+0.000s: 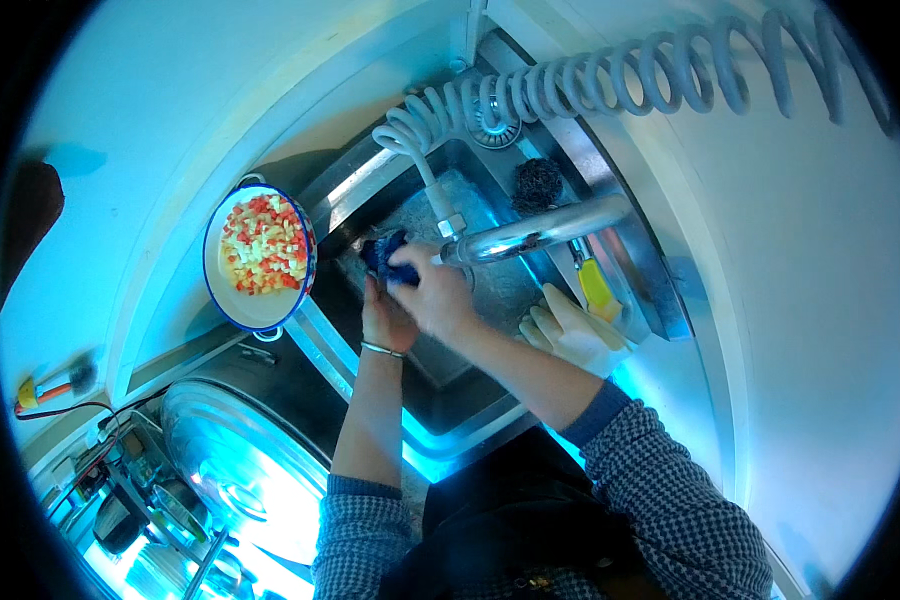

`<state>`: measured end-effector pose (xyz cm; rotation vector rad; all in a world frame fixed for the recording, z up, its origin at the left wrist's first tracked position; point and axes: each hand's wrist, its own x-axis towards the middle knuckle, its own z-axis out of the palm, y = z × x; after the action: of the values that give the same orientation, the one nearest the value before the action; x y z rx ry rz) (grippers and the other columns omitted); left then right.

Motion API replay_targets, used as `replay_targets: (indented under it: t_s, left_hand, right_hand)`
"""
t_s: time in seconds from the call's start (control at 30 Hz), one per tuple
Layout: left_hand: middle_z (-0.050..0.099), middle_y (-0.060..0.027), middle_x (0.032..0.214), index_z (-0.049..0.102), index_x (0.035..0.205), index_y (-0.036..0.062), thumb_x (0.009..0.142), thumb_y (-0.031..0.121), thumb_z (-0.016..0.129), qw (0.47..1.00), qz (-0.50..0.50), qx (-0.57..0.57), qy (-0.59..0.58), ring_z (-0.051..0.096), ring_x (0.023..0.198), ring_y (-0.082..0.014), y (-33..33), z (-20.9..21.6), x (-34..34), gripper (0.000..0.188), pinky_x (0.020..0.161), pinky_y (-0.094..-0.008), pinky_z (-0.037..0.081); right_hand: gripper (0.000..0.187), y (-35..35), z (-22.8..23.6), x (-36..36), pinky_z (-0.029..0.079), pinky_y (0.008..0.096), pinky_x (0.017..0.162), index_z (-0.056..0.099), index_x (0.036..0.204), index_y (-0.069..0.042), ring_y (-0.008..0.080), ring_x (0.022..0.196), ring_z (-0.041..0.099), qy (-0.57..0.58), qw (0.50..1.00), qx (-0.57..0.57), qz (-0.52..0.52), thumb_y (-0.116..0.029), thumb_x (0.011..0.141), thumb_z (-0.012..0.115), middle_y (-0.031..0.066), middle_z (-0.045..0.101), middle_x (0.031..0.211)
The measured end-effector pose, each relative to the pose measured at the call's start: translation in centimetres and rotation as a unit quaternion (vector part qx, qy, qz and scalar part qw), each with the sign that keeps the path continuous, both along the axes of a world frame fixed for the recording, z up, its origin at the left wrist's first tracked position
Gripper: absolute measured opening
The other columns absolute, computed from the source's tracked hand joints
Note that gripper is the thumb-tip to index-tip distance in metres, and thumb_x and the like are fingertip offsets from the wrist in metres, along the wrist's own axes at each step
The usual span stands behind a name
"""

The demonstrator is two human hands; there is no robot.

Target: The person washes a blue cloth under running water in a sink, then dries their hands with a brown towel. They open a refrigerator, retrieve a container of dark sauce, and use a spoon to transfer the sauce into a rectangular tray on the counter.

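Observation:
Both of my hands are over the metal sink [440,372], beneath the faucet spout [530,238]. Between them is a crumpled dark blue cloth [388,252]; its exact kind is hard to make out. My right hand [438,292] grips it from above, slightly blurred, with the fingers curled in. From below and to the left, my left hand [385,318] holds its lower edge, a bracelet on the wrist. A grey coiled hose [425,178] ends in a fitting beside the spout, close to my right hand.
A white blue-rimmed pot [242,312] with diced red and pale pieces stands left of the sink. On the right rim lie a dark scrubber [537,187], a yellow-handled tool [596,288] and pale rubber gloves [575,330]. A large metal lid [220,430] sits lower left.

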<state>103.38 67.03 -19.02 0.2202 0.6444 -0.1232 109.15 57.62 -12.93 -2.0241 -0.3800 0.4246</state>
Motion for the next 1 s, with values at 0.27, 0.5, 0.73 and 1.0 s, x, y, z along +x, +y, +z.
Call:
replay_targets:
  t_s: [0.27, 0.5, 0.73, 1.0]
  left_hand:
    - [0.045, -0.0096, 0.122, 0.041, 0.122, 0.0150, 0.080, 0.047, 0.048, 0.994, -0.034, 0.068, -0.076, 0.042, 0.112, -0.0256, 1.8, -1.8, -1.1, 0.053, 0.098, -0.0393, 0.030]
    - [0.040, -0.0123, 0.127, 0.036, 0.127, 0.0165, 0.083, 0.052, 0.039, 0.978, -0.097, 0.168, -0.081, 0.038, 0.115, -0.0317, 1.6, -1.5, -0.1, 0.056, 0.099, -0.0471, 0.026]
    - [0.048, -0.0145, 0.119, 0.041, 0.123, 0.0105, 0.083, 0.055, 0.035, 0.996, -0.048, -0.003, 0.078, 0.047, 0.106, -0.0309, 0.9, -0.7, -0.4, 0.060, 0.091, -0.0497, 0.035]
    - [0.056, -0.0112, 0.092, 0.052, 0.099, 0.0048, 0.082, 0.030, 0.048, 0.994, 0.009, -0.070, -0.086, 0.055, 0.081, -0.0255, -0.9, -6.1, 0.2, 0.031, 0.074, -0.0354, 0.046]
  right_hand:
    - [0.034, -2.2, 0.3, 4.9, 0.044, 0.0362, 0.081, 0.058, 0.101, -0.006, 0.0234, 0.096, 0.054, 0.287, 0.957, -0.004, 0.039, -0.030, 0.077, 0.059, 0.0127, 0.057, 0.098]
    - [0.043, -1.7, -4.1, 6.4, 0.045, 0.0357, 0.076, 0.054, 0.101, -0.003, 0.0242, 0.086, 0.057, 0.363, 0.918, 0.150, -0.043, -0.036, 0.075, 0.060, 0.0131, 0.058, 0.089]
    - [0.049, 0.6, -0.5, 1.2, 0.041, 0.0426, 0.085, 0.048, 0.110, -0.005, 0.0304, 0.104, 0.049, 0.192, 0.974, -0.075, 0.093, -0.038, 0.074, 0.061, 0.0168, 0.051, 0.105]
    - [0.028, -0.6, 2.7, -4.5, 0.040, 0.0335, 0.062, 0.056, 0.077, -0.005, 0.0223, 0.069, 0.050, -0.095, 0.986, 0.037, 0.132, -0.032, 0.073, 0.063, 0.0093, 0.052, 0.073]
